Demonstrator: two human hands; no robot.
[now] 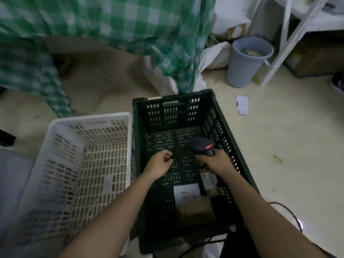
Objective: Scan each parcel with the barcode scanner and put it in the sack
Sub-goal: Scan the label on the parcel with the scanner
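Down below both wrists, the parcels (188, 196) lie in the crate (230, 146), small, probably light and a bit bendy; grab one by its edge. Right hand (214, 162) squeezes the scanner (202, 146). Left hand (160, 162) is loosely curled, empty. Crate walls are close; the sack (111, 25) hangs ahead.

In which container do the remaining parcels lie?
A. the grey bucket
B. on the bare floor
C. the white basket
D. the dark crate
D: the parcels lie at the near end of the dark crate, below the right hand holding the scanner.
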